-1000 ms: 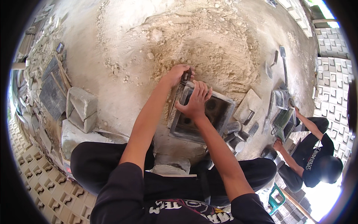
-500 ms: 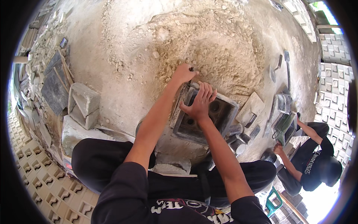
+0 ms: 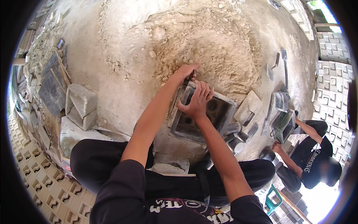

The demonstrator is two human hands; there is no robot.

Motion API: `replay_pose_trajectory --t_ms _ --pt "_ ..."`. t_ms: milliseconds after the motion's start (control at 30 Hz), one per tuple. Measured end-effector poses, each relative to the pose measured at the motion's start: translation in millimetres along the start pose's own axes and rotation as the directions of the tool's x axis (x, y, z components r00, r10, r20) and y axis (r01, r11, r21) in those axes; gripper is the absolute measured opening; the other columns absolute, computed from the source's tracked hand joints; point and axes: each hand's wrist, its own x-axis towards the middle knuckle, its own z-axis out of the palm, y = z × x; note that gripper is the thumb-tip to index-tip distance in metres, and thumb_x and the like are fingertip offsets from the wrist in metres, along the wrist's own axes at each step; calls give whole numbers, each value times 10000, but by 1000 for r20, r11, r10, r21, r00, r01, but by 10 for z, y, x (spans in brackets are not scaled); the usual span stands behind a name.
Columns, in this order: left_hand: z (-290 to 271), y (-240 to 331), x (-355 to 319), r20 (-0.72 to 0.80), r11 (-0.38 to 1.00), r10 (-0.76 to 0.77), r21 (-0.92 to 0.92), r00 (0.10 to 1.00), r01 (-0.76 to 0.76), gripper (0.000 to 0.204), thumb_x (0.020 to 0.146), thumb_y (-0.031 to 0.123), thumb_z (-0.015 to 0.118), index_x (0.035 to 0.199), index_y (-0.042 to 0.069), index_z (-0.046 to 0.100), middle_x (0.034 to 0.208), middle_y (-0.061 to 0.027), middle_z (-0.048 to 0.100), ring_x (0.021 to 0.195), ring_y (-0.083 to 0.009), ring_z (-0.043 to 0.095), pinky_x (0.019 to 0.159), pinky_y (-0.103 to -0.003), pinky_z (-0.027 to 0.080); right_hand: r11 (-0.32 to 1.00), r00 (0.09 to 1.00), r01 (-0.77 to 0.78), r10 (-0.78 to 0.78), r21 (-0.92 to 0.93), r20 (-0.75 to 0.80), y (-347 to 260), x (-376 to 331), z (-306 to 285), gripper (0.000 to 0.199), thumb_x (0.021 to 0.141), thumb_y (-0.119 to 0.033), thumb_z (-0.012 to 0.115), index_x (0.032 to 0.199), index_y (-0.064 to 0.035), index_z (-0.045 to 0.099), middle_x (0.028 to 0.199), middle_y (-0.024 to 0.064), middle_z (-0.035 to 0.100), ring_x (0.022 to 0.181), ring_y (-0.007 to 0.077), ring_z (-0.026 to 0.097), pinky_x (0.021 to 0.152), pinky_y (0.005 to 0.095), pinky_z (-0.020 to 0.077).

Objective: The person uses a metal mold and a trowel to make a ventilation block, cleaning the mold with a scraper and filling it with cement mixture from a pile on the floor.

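A dark, box-shaped mould [image 3: 179, 128] with round holes inside sits in front of me, tilted in view. My right hand [image 3: 197, 102] grips its far left part, fingers bent over the far rim and thumb spread to the left. At the mould's far left corner my left hand [image 3: 185, 71] is closed around a dark, narrow part; the fingers hide most of it, so I cannot tell what it is. Just past both hands lies a heap of pale, crumbly sand [image 3: 209, 44].
Right of the mould lie a pale board [image 3: 249, 106] and several metal cylinders [image 3: 235, 138]. A trowel [image 3: 271, 71] lies farther right. Another person [image 3: 317, 160] handles a similar mould [image 3: 284, 125] there. A hollow grey block [image 3: 80, 106] and dark slabs [image 3: 53, 86] are on the left.
My left hand has turned slightly at the mould's corner, its index finger now reaching farther over the dark part. My right hand keeps its place on the mould. The whole view has shifted slightly.
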Motion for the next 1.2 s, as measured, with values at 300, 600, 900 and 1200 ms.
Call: replay_pose_trajectory --t_ms 300,600,900,1200 --pt "-229 -143 214 60 975 122 179 991 -131 346 895 395 673 872 52 639 691 -10 573 582 -142 547 600 -319 485 1000 999 -13 12 17 32 -23 10 -5 1061 606 -516 773 1392 12 295 1359 198 345 1357 370 257 1127 620 32" --pt "-50 -89 -44 48 933 240 265 970 -244 388 1025 315 502 1040 -41 654 899 -122 701 803 -200 678 762 -345 551 1000 999 -29 29 12 18 21 -6 27 1098 576 -536 776 1393 32 311 1360 211 356 1364 357 269 1131 607 23" --pt "-62 -131 100 29 983 123 137 992 -126 517 1005 479 517 907 -8 662 760 -93 675 668 -180 649 632 -307 538 999 1000 -26 26 24 7 24 1 22 1078 584 -518 768 1392 33 314 1355 207 364 1355 355 280 1128 611 24" --pt "-17 224 112 22 835 177 525 984 -162 598 973 497 529 649 7 642 600 -66 627 605 -195 646 611 -337 515 1000 1000 -23 23 8 -6 35 20 20 1032 598 -490 759 1376 27 321 1329 202 372 1335 364 288 1124 606 53"
